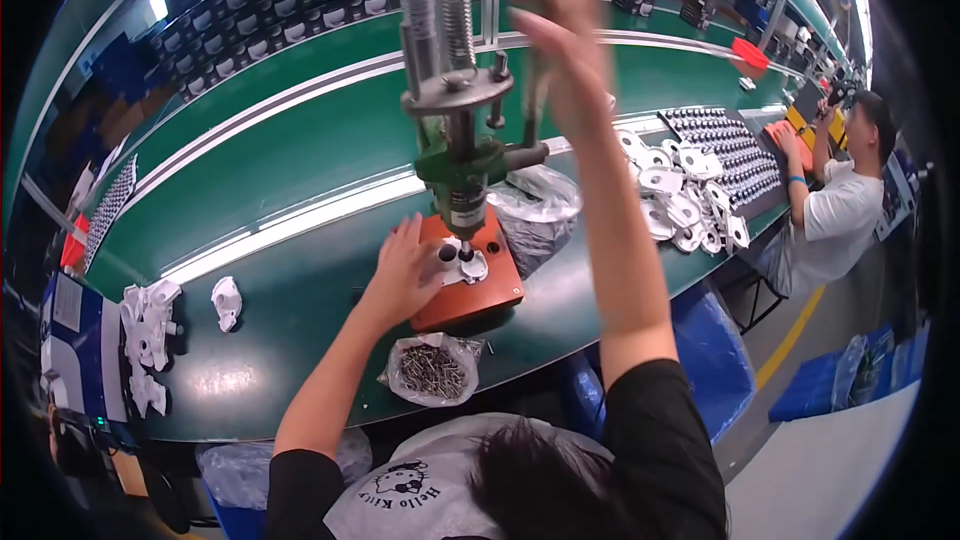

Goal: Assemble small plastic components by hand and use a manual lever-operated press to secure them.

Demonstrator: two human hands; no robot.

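Observation:
My left hand [405,275] lies on the left side of an orange block fixture [465,305], fingers stretched out, beside a white part [474,267] seated on it. Over that part stands a green-bodied screwdriving tool [465,190], its tip down at the part. The tool hangs under a round metal plate [460,90] and a coiled spring [455,0]. My right hand [570,50] is raised high to the right of the spring, close to an upright rod [534,105]. Motion smears it, so its grip cannot be made out.
An open bag of screws [432,370] sits in front of the fixture. White parts lie left [150,325] and heaped right [685,195]. A clear plastic bag [540,210] stands behind the fixture. At far right a co-worker [840,180] works beside a tray of small dark pieces [735,155].

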